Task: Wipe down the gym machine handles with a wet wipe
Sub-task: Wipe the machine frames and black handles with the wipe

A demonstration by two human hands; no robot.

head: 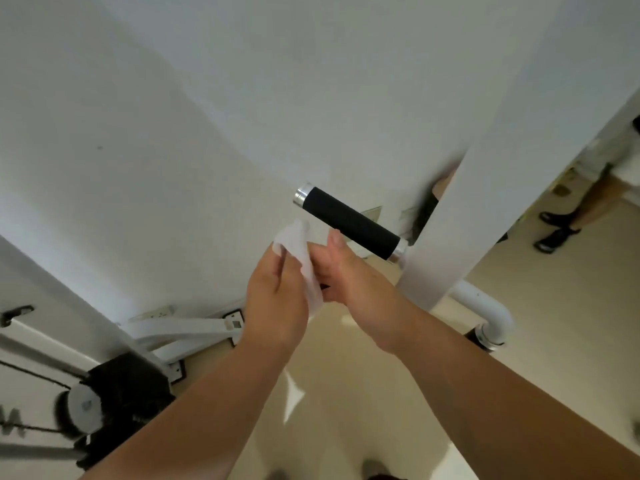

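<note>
A black foam handle [351,223] with silver end caps juts out from a wide white machine arm [491,188], slanting down to the right. Just below its left end, both hands hold a crumpled white wet wipe [300,252]. My left hand [277,292] pinches the wipe's upper part between thumb and fingers. My right hand [349,271] grips the wipe's lower part, thumb pointing up toward the handle. The wipe hangs a short way below the handle and is not touching it.
A white tube with a black-and-silver end [485,320] curves below the arm. White frame legs [180,330] sit at the wall base. A black pulley with cables [104,400] is at lower left. Another person's legs and dark shoes [561,226] stand at right.
</note>
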